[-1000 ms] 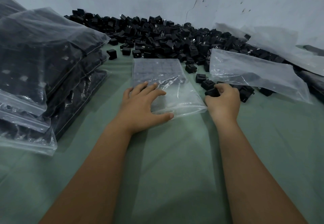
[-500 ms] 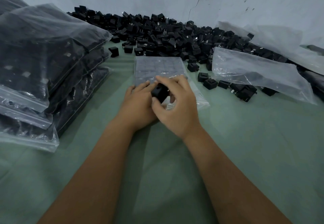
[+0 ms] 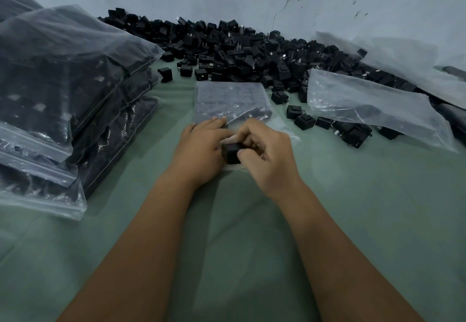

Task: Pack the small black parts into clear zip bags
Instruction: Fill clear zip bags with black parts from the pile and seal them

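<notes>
The right hand (image 3: pixel 271 156) pinches a small black part (image 3: pixel 232 153) between thumb and curled fingers, holding it at the near, open end of a clear zip bag (image 3: pixel 230 102); the left hand (image 3: pixel 201 149) lies flat on that bag's mouth, fingers straight and pressed down on the plastic, touching the part's left side. The bag lies on the green cloth (image 3: pixel 252 221) with its long axis running away from the person — mouth nearest, closed end toward the loose heap of black parts (image 3: pixel 239 52) along the wall; rows of parts already fill its far half. The held part looks like a blocky cube; which way it faces cannot be told, and no writing or label can be read on anything. Filled bags (image 3: pixel 65 95) are stacked at the left; an empty bag (image 3: pixel 373 105) lies at the right, over a few stray parts.
</notes>
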Available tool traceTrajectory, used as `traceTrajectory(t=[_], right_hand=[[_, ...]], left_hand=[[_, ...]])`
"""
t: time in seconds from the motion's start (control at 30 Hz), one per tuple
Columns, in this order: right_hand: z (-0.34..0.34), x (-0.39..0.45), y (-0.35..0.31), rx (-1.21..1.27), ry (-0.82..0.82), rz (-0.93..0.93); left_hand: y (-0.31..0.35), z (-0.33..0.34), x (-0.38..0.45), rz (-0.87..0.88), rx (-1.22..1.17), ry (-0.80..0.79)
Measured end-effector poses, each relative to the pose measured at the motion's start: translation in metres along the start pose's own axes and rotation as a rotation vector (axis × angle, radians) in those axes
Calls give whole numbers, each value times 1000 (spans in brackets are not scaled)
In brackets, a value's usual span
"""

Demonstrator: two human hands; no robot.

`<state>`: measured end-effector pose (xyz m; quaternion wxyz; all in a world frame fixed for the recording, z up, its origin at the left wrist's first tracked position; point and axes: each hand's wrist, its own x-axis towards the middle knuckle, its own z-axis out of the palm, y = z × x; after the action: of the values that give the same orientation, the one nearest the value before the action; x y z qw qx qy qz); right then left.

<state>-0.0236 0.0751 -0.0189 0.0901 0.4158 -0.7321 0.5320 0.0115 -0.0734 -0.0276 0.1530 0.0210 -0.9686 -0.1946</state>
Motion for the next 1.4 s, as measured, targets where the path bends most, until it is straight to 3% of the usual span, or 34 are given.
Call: traceTrajectory(t=[0.1,0.23,0.37,0.57,1.17,1.4], right_hand=[[-6,2,3,-28,26,87],[-1,1,3,-454,-47,84],[2,2,3,-574,-24,72],[6,4,15,-778,-129,156],[11,5,7,-884,-143,258],[15,3,-5,-792,-87,316]], left_hand=[[0,3,2,-39,-85,72],[0,5,2,-57,-132,116],[0,6,2,-61,-142,147],[1,4,2,-47,-162,129],[6,0,-3,-3,-291,162],[7,0,-4,-23,-317,165]])
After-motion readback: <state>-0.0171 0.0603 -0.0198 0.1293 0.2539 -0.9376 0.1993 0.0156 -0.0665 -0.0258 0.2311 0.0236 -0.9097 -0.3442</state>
